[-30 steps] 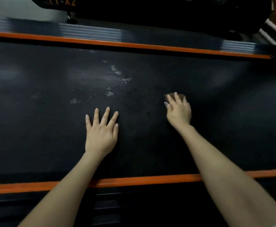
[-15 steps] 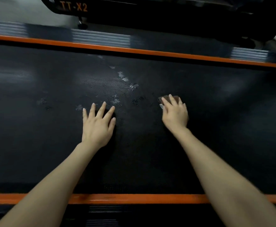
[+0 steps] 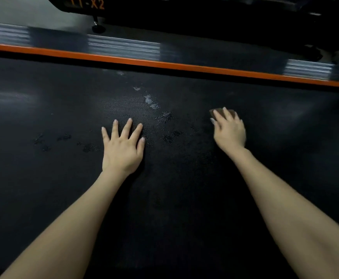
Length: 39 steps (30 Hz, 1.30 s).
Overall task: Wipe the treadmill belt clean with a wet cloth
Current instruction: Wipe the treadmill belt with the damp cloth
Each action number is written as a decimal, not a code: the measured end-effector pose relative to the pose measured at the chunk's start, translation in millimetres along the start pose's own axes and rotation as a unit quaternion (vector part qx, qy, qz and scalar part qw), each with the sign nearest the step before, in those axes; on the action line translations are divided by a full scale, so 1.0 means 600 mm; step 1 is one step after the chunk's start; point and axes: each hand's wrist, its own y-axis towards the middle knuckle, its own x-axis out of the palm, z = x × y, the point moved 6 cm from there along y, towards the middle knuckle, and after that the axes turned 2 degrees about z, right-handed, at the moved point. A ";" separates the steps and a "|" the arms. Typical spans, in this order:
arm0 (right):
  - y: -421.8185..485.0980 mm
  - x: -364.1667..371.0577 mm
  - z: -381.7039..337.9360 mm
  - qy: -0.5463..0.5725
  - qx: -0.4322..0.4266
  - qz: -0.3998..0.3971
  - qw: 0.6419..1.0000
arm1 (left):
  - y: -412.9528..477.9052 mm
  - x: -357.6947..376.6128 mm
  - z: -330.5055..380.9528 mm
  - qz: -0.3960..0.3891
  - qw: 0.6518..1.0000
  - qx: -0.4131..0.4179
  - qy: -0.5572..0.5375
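Belt point(image 3: 43, 188): black, textured, fills the view below the far orange rail point(image 3: 164, 64).
Cloth point(image 3: 218, 112): small, brown, flat on the belt right of centre. It is mostly covered by the right hand point(image 3: 230, 131), whose fingers lie nearly straight over it and press it down.
Left hand point(image 3: 122, 150): spread, palm flat on the belt, holding nothing, well apart from the cloth.
Condition: pale smears point(image 3: 151, 102) lie between the hands and the rail. Damp-looking patches point(image 3: 166, 116) sit between the hands, with more off to the left.
Progress, as judged: wiping under way; middle zone wetted, smears not yet lifted. The rest of the belt is too dark to grade.
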 end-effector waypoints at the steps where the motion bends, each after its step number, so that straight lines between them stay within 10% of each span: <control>1: 0.003 0.011 -0.031 -0.009 -0.003 0.002 1.000 | 0.001 0.000 0.000 0.002 1.000 -0.001 -0.001; 9: -0.160 0.016 -0.132 0.044 -0.461 -0.069 0.884 | 0.001 0.002 -0.007 0.017 1.000 0.003 0.000; 16: 0.047 0.028 -0.047 0.000 -0.037 0.001 0.999 | 0.003 0.004 -0.004 0.011 1.000 -0.005 0.003; 22: -0.123 0.039 -0.183 0.070 -0.397 -0.051 0.914 | 0.002 0.002 -0.008 0.014 1.000 -0.001 -0.002; 25: -0.067 0.024 -0.115 0.034 -0.426 -0.029 0.904 | 0.001 0.002 -0.007 0.013 1.000 -0.002 -0.002; 31: 0.146 0.026 -0.014 0.001 0.025 0.022 0.999 | 0.003 0.005 -0.005 0.018 1.000 -0.005 0.005; 39: -0.007 0.070 -0.218 0.065 -0.430 -0.073 0.898 | 0.003 0.006 -0.010 0.013 1.000 0.001 0.003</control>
